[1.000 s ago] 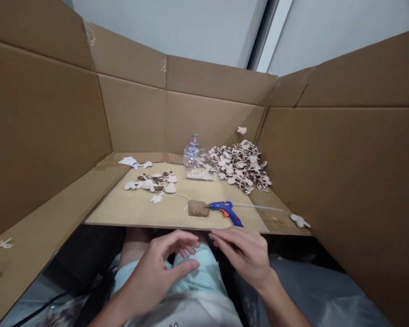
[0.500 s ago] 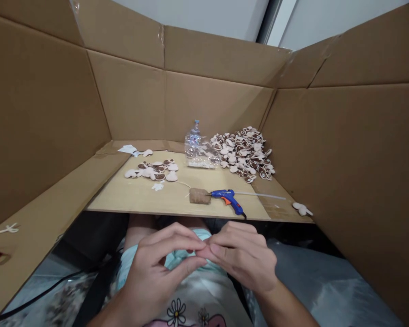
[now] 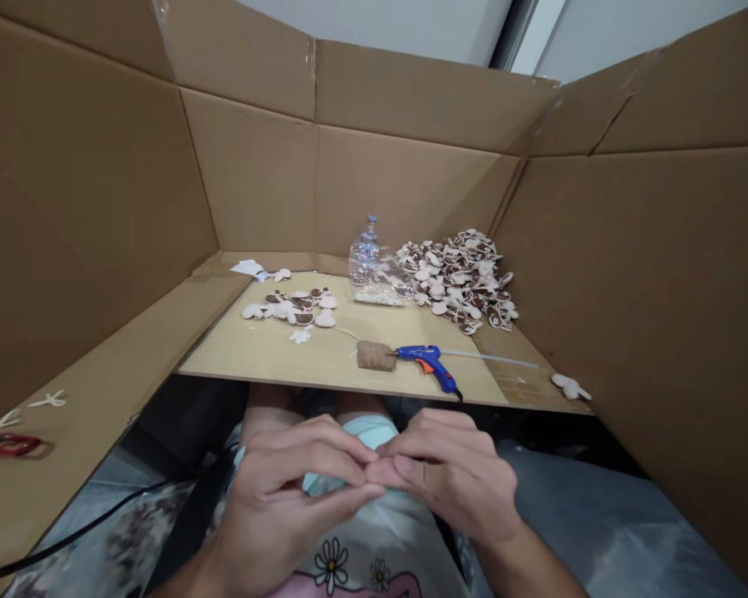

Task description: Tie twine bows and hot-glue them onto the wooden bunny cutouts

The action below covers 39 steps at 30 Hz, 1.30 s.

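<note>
My left hand (image 3: 302,490) and my right hand (image 3: 455,473) meet fingertip to fingertip over my lap, in front of the board's near edge. Thumbs and fingers of both are pinched together; whatever lies between them, if anything, is hidden. Beyond them on the pale board (image 3: 305,361) lies a blue glue gun (image 3: 429,359) with an orange trigger. Its nozzle rests on a brown roll-shaped block (image 3: 376,355), and a long glue stick (image 3: 489,358) runs out of its back. A small group of white and brown felt pieces (image 3: 292,309) lies to the left.
A large heap of white and brown pieces (image 3: 461,278) fills the back right corner. Beside it stand a clear plastic bag (image 3: 380,286) and a bottle (image 3: 371,228). Cardboard walls (image 3: 411,183) enclose the board. Red-handled scissors or snips (image 3: 12,445) lie far left.
The view has shifted a little to the left, so the board and its objects appear further right. My hands stay together, their fingertips pressed slightly closer.
</note>
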Each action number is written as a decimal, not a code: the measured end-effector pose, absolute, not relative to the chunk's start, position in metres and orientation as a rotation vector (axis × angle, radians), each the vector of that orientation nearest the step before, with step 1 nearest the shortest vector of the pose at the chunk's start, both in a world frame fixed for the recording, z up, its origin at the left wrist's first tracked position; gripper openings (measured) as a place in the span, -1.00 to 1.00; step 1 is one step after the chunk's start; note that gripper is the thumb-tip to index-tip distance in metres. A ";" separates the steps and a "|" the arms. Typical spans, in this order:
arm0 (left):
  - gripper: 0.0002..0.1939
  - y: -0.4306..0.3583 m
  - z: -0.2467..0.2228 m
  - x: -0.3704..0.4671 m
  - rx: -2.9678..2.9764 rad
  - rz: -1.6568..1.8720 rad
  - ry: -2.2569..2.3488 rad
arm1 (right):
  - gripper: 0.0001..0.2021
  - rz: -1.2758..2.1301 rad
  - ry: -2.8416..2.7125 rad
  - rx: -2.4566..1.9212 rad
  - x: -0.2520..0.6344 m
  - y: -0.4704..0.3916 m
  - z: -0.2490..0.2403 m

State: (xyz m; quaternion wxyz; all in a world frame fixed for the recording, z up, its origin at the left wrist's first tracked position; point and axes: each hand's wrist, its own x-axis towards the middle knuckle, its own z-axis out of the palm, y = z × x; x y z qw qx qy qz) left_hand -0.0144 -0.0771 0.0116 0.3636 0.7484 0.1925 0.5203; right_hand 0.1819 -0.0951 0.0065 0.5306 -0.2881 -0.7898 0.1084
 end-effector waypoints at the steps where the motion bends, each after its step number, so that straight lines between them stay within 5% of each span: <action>1: -0.71 -0.077 0.012 -0.015 1.917 1.333 0.498 | -0.91 0.262 -1.887 -0.682 0.182 -0.095 0.007; 9: -0.91 -0.065 0.010 -0.013 1.889 1.213 0.701 | -0.70 0.000 -1.864 -0.512 0.185 -0.074 -0.004; 13: -0.71 -0.014 -0.004 -0.026 1.824 1.309 1.077 | -0.58 -0.127 -1.719 -0.754 0.209 -0.058 -0.017; 17: -0.58 0.065 -0.023 -0.044 1.990 1.199 1.436 | -0.84 -0.143 -1.559 -1.150 0.245 -0.043 -0.024; 21: -0.77 0.128 -0.034 -0.044 2.135 0.988 1.568 | -0.61 -0.160 -1.515 -1.664 0.276 -0.029 -0.028; 25: -0.72 0.161 -0.036 -0.029 2.289 0.708 1.621 | -0.74 -0.055 -1.617 -2.177 0.290 -0.015 -0.040; 32: -0.66 0.186 -0.033 -0.026 2.333 0.536 1.694 | -0.86 0.111 -1.717 -2.245 0.291 0.001 -0.062; 39: -0.68 0.179 -0.034 -0.044 2.208 0.832 1.683 | -0.79 0.130 -1.695 -2.180 0.284 0.007 -0.065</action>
